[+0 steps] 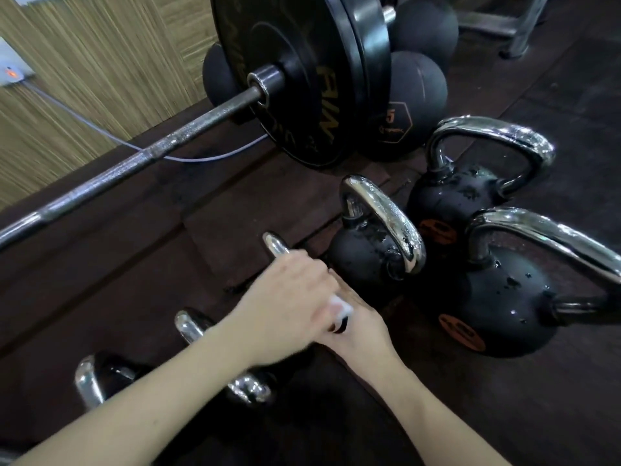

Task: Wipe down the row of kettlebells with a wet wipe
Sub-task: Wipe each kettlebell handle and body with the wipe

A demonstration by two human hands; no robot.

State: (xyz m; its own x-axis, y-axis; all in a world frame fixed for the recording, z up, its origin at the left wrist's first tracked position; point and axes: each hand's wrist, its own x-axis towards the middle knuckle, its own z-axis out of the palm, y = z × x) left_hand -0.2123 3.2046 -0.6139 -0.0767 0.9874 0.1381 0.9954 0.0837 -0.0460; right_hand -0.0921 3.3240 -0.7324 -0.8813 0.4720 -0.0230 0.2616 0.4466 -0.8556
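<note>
The left hand [289,297] is gripping the wet wipe [341,307] over a mid-row kettlebell [275,245] on the floor; the right hand [359,317] (fingers hidden) is possibly steadying it. Wiping should be covering handle and body fully.

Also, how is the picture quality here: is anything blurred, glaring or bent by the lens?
Head view: the left hand and the white wipe are smeared by motion blur; bright glare sits on the chrome kettlebell handles; the wide lens bends the barbell and the wall; the dark floor loses detail.
</note>
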